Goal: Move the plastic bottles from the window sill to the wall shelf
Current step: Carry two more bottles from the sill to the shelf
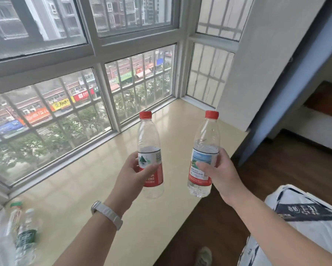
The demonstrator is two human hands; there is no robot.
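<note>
Head view: left hand (131, 176) grasps the red-label bottle (149, 135), right hand (221, 176) the blue-label bottle (206, 131). Loose fingers may drop one.

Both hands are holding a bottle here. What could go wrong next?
1. The left hand grips the left bottle and the right hand the right bottle, both around the label; with no hand free, a slip could not be caught.
2. More bottles sit blurred at the window sill's left end and might be forgotten.
</note>
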